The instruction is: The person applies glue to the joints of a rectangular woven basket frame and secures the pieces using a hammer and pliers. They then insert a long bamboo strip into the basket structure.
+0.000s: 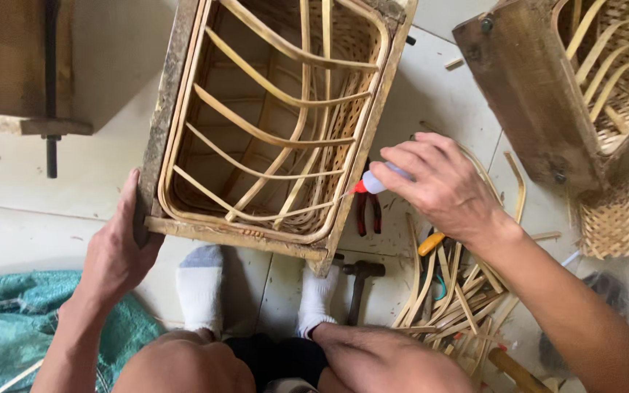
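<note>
A wooden box frame [163,109] holds a bamboo basket with curved bamboo strips [271,131] crossing its opening. My left hand [119,244] grips the frame's near left corner. My right hand [442,182] holds a small glue bottle with a red nozzle [370,183], its tip touching the strips at the frame's right side. My feet in white socks [202,287] rest on the floor under the frame.
A hammer [360,280] and red-handled pliers [368,215] lie on the tiled floor below the frame. Loose bamboo strips [445,291] pile at the right. A second framed basket [569,80] and a woven basket [624,215] stand far right. Green cloth [9,320] lies at lower left.
</note>
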The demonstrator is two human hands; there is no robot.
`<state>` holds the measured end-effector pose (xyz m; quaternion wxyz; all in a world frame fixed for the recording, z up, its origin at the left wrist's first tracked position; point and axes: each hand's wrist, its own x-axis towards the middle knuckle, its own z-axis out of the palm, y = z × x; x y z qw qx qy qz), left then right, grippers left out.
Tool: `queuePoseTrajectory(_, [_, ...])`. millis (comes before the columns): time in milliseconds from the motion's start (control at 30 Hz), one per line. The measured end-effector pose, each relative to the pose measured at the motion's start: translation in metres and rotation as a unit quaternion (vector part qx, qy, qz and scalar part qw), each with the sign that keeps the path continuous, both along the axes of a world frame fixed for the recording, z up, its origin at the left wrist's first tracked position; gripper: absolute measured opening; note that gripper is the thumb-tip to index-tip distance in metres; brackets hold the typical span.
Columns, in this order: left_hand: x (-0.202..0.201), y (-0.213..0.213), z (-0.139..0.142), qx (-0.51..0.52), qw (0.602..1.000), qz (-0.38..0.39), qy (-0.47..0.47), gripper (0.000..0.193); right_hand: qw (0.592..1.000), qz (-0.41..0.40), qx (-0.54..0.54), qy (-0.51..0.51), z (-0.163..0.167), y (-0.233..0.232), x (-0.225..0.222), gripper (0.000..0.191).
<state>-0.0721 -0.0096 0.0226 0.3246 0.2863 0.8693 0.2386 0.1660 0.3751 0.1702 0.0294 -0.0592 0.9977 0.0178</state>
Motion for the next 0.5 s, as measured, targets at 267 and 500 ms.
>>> queuePoseTrajectory(267, [0.001, 0.003, 0.005, 0.031, 0.999, 0.001, 0.004, 0.1, 0.999, 0.045, 0.02, 0.015, -0.009, -0.001, -0.011, 0.026])
queuePoseTrajectory(500, [0.001, 0.001, 0.002, 0.052, 0.999, 0.003, 0.009, 0.1, 0.996, 0.069, 0.048, 0.003, -0.01, 0.002, -0.015, 0.023])
